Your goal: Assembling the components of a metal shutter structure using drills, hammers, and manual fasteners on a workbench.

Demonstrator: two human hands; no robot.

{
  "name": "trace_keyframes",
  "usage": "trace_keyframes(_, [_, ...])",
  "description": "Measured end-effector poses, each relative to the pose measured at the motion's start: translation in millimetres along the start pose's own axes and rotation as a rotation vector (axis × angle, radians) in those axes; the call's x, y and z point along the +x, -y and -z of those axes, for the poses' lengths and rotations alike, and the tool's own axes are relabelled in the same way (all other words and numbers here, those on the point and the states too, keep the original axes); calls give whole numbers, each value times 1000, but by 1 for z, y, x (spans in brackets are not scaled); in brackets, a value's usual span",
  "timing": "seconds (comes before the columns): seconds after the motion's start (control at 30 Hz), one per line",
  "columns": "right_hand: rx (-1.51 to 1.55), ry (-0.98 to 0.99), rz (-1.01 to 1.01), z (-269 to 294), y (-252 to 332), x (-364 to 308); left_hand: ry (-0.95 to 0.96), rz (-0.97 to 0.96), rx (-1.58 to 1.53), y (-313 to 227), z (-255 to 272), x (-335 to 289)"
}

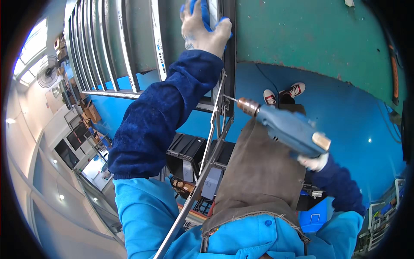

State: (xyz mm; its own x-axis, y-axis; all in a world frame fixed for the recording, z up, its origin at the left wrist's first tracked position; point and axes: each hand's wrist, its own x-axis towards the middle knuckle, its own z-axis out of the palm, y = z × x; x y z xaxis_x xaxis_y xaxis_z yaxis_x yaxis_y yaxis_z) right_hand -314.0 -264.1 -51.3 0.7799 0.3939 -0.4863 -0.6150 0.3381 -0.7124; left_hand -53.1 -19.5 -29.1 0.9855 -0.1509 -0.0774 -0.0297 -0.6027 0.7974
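My left hand (203, 32), in a white and blue glove, grips the dark upright bar of a metal frame (229, 52), fingers on one side and thumb on the other. My right hand (314, 162), also gloved, is closed around the handle of a blue-grey power drill (291, 127), somewhat blurred. The drill points left, and its thin bit (230, 98) meets or nearly meets the bar near a folding metal hinge arm (224, 114). I cannot tell whether the bit has entered the metal.
The frame's several silver slats (123, 39) extend left over a green-topped table (310, 34). A long metal strip (189, 200) slants down towards me. Black plastic bins (186, 149) stand below on the blue floor. An orange cable (394, 71) lies along the table's right edge.
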Motion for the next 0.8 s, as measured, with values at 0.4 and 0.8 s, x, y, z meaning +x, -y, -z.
trace_keyframes(0.4, [94, 111, -136, 19, 17, 14, -150, -164, 106, 12, -4, 1])
trace_keyframes(0.8, [86, 127, 26, 12, 21, 16, -60, -13, -170, 4, -8, -3])
